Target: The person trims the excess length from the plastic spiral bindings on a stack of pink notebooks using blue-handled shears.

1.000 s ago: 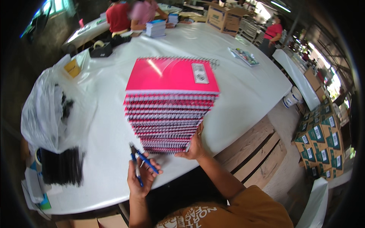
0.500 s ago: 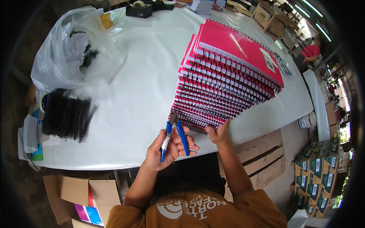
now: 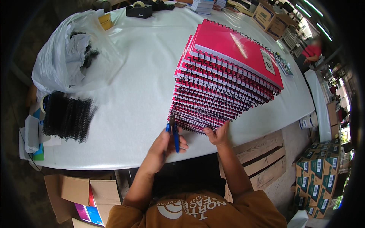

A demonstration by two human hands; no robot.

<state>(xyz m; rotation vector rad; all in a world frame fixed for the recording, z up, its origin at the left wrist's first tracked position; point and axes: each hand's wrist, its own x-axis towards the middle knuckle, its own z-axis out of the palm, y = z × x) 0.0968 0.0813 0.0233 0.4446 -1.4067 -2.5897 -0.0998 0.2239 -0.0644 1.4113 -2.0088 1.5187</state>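
Note:
A tall leaning stack of red spiral notebooks stands on the table, black coil bindings facing me. My left hand is closed round a pair of blue-handled pliers. The dark jaws point away from me, at the low left end of the coils. My right hand holds the near right corner of the stack near its base. Its thumb lies on the coil side; the other fingers are partly hidden by the stack.
On the left lie a bundle of black plastic coils and a clear plastic bag with more coils. A tape dispenser sits at the far edge. An opened cardboard box stands below the table; a wooden pallet is at right.
My left hand has turned, and the pliers' handles have come closer together, with the jaws at the coils. My right hand stays at the stack's corner.

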